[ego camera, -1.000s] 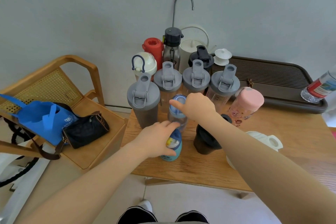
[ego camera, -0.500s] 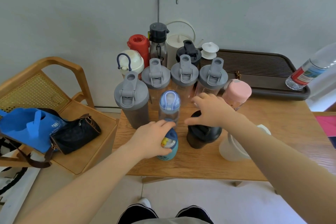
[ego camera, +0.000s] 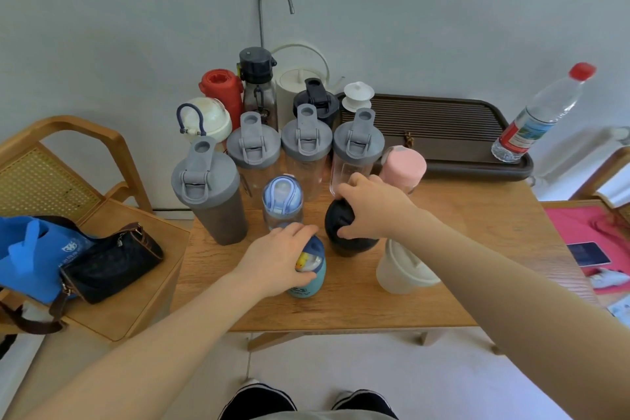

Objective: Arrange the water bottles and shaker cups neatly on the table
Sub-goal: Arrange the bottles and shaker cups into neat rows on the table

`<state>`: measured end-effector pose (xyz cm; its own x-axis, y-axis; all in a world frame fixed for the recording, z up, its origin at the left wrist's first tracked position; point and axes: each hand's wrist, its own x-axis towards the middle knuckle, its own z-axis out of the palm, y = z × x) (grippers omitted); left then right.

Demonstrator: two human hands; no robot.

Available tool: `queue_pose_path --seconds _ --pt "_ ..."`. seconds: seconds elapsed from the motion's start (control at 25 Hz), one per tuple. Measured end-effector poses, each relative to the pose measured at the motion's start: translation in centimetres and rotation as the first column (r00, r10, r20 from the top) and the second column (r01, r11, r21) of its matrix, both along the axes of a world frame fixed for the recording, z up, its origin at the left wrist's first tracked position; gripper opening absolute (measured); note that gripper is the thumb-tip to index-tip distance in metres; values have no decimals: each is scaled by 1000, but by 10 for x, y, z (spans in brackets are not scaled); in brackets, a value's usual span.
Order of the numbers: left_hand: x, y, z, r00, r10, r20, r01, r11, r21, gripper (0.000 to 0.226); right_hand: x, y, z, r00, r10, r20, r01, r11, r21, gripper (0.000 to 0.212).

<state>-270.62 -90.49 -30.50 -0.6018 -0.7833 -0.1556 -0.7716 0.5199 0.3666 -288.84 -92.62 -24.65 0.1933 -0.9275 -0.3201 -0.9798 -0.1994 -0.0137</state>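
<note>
Left hand wrapped over the lid of a small teal bottle with a duck picture, near the wooden counter's front edge. Right hand clasping a squat black shaker cup just beside it.

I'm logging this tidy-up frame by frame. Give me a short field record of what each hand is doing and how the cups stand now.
left hand: grip over the top of the teal bottle
right hand: grip on the black cup lid
grey-lid shakers: four, upright, rear row, e.g.
pink bottle: behind the right hand
white cup: right of the black cup
table: wood
</note>
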Motion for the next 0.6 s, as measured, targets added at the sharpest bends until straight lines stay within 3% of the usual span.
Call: queue_pose_path --seconds 0.28,0.44,0.6 --pt "-6 9 -2 999 44 -30 -43 999 28 71 -15 -2 -25 990 -34 134 41 998 -47 71" --pt "-12 22 -6 996 63 -57 -61 997 46 70 -20 -7 -32 949 122 291 -99 991 -91 62" --pt "-20 29 -10 986 127 -111 -122 991 57 70 -30 -10 -36 928 205 312 -177 978 -114 58"
